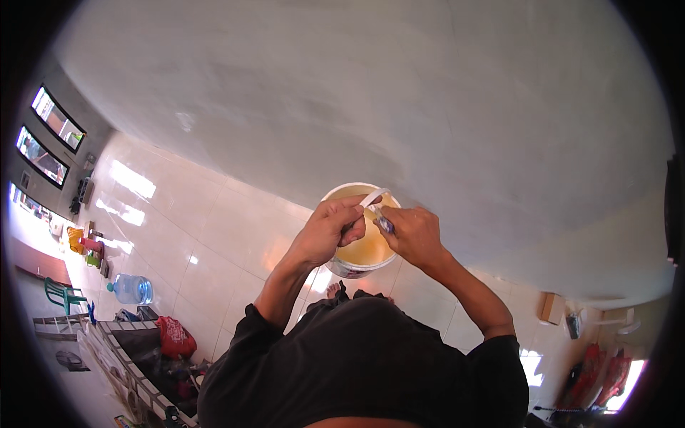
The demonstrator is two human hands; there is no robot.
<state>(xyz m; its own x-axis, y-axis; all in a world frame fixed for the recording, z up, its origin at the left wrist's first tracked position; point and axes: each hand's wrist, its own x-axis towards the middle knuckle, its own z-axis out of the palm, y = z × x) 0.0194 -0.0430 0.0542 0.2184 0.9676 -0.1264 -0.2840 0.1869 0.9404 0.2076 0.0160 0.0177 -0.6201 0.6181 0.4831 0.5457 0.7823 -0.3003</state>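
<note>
A white bucket [360,258] with pale yellow-orange contents is in front of me, near the grey wall. My left hand [330,232] is closed on a white curved strip [375,196] over the bucket's mouth; whether it is the bucket's handle, I cannot tell. Just to its right, my right hand [412,234] grips a small object [385,222] with blue and light parts, largely hidden by the fingers.
The grey wall [428,93] rises ahead above the tiled floor [193,221]. At left are a blue water jug [133,287], a green chair [64,292], a ladder-like frame [143,364] and a red bag [176,337]. A cardboard box [549,308] lies at right.
</note>
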